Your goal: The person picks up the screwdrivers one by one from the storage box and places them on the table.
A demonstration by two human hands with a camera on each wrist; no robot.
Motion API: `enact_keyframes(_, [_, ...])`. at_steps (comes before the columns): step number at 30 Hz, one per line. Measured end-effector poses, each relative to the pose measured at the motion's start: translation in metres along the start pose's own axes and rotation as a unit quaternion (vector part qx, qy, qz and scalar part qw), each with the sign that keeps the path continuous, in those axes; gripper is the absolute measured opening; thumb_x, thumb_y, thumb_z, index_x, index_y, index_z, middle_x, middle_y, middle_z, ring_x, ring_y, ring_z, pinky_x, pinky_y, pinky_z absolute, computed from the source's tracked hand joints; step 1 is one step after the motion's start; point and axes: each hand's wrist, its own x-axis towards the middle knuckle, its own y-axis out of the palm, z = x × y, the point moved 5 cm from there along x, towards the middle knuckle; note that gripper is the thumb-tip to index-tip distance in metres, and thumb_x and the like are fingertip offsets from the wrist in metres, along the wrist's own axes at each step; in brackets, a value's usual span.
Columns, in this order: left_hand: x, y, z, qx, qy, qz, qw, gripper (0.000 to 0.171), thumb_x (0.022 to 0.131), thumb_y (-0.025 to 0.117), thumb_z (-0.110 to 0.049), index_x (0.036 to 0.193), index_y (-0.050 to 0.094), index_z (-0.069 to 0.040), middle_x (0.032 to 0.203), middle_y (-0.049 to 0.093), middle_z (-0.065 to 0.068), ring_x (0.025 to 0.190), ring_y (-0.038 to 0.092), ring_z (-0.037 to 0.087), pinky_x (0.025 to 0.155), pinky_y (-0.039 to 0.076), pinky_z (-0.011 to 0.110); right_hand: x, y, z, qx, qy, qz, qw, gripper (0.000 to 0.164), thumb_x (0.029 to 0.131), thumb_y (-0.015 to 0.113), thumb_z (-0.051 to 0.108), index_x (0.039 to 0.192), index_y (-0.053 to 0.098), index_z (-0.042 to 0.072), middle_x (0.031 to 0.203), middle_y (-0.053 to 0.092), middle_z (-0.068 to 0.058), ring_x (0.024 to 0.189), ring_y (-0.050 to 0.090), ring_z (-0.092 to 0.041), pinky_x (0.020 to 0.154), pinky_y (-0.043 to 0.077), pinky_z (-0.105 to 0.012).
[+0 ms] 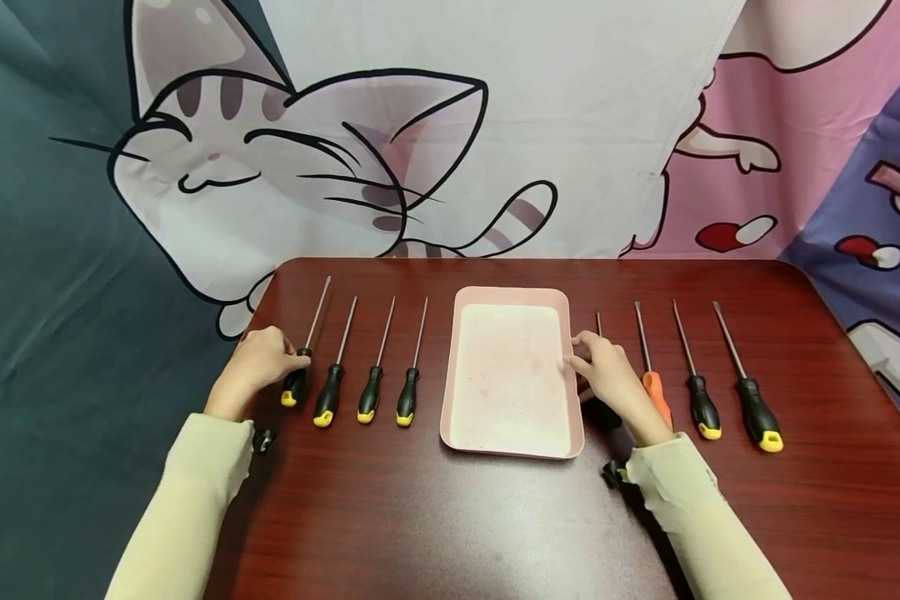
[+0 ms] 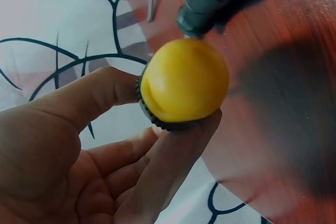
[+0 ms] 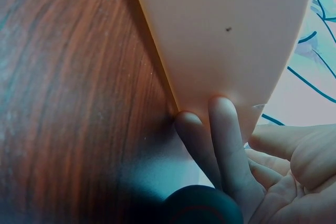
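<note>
My left hand [image 1: 264,365] pinches the handle of the leftmost screwdriver [image 1: 294,385], black with a yellow end, its shaft pointing away from me. The left wrist view looks straight at that yellow butt [image 2: 184,80], with thumb and fingers on either side of the handle. My right hand [image 1: 607,371] is at the right side of a pale pink rectangular tray [image 1: 450,392]. Two fingertips [image 3: 223,111] press its outer wall [image 3: 231,51] while the thumb lies over its rim. Beneath the right hand, a screwdriver [image 1: 598,323] is partly hidden.
Left of the tray stand several black-and-yellow screwdrivers in a row, one of them nearest the tray [image 1: 407,398]. To the right lie an orange-handled screwdriver [image 1: 654,390] and two black-and-yellow ones, the outermost [image 1: 756,414] being larger. A printed cloth [image 1: 570,125] hangs behind the brown table [image 1: 390,517].
</note>
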Motion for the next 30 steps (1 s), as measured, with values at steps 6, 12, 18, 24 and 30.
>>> enact_keyframes(6, [0.004, 0.005, 0.008, 0.004, -0.016, 0.016, 0.9997, 0.05, 0.091, 0.071, -0.024, 0.049, 0.045, -0.016, 0.047, 0.035, -0.004, 0.045, 0.037, 0.014, 0.045, 0.033, 0.027, 0.001, 0.001, 0.0, 0.003, 0.002, 0.001, 1.0, 0.032, 0.1, 0.058, 0.004, 0.126, 0.051, -0.013, 0.101, 0.067, -0.033, 0.061, 0.07, -0.027, 0.047, 0.059, -0.035])
enact_keyframes(12, [0.006, 0.01, 0.014, 0.001, -0.02, 0.028, 0.9994, 0.051, 0.091, 0.07, -0.024, 0.047, 0.044, -0.017, 0.047, 0.034, -0.004, 0.042, 0.035, 0.012, 0.044, 0.033, 0.025, 0.001, 0.001, 0.0, 0.003, 0.004, 0.002, 1.0, 0.032, 0.1, 0.058, 0.004, 0.127, 0.051, -0.012, 0.101, 0.067, -0.032, 0.062, 0.07, -0.027, 0.047, 0.059, -0.035])
enact_keyframes(18, [0.007, 0.013, 0.017, -0.002, -0.029, 0.038, 0.9989, 0.05, 0.091, 0.069, -0.023, 0.047, 0.046, -0.016, 0.047, 0.035, -0.004, 0.043, 0.038, 0.013, 0.045, 0.035, 0.026, 0.0, 0.001, 0.0, 0.007, 0.006, 0.001, 1.0, 0.032, 0.1, 0.058, 0.004, 0.127, 0.051, -0.012, 0.1, 0.067, -0.032, 0.06, 0.07, -0.027, 0.047, 0.059, -0.035])
enact_keyframes(24, [0.008, 0.016, 0.021, -0.003, -0.036, 0.044, 0.9984, 0.05, 0.091, 0.069, -0.023, 0.048, 0.047, -0.016, 0.047, 0.036, -0.004, 0.044, 0.04, 0.014, 0.046, 0.037, 0.026, 0.0, 0.002, 0.0, 0.008, 0.01, 0.005, 1.0, 0.032, 0.101, 0.058, 0.004, 0.127, 0.051, -0.013, 0.099, 0.067, -0.03, 0.062, 0.069, -0.026, 0.047, 0.059, -0.036])
enact_keyframes(30, [0.01, 0.02, 0.021, 0.002, -0.032, 0.05, 0.9982, 0.047, 0.09, 0.069, -0.022, 0.048, 0.049, -0.015, 0.048, 0.039, -0.004, 0.046, 0.044, 0.015, 0.048, 0.038, 0.027, 0.0, 0.001, 0.0, -0.005, 0.012, 0.005, 1.0, 0.032, 0.101, 0.058, 0.005, 0.127, 0.052, -0.012, 0.101, 0.067, -0.03, 0.067, 0.069, -0.027, 0.048, 0.06, -0.035])
